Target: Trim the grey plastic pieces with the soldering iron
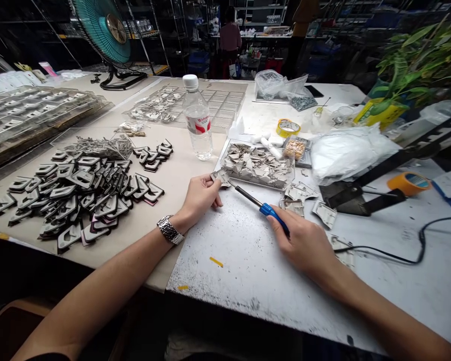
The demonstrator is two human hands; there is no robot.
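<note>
My left hand point(199, 198) pinches a small grey metal-and-plastic piece point(220, 176) between thumb and fingers, just above the white work surface. My right hand point(304, 245) grips a blue-handled soldering iron point(265, 210). Its dark shaft slants left, and the tip meets the held piece. A clear tray of broken grey pieces point(257, 165) sits just beyond both hands. Several similar flat pieces point(295, 191) lie to the right of the iron. A large pile of dark angular parts point(86, 193) lies on the tan board point(180, 170) left of my left wrist.
A water bottle point(197, 118) stands behind my left hand. Farther back are stacked clear trays point(33, 113), a fan point(105, 32), tape rolls point(409, 183), a white plastic bag point(349, 153), a black cable point(398, 255) and a potted plant point(417, 65). A person point(230, 42) stands in the background.
</note>
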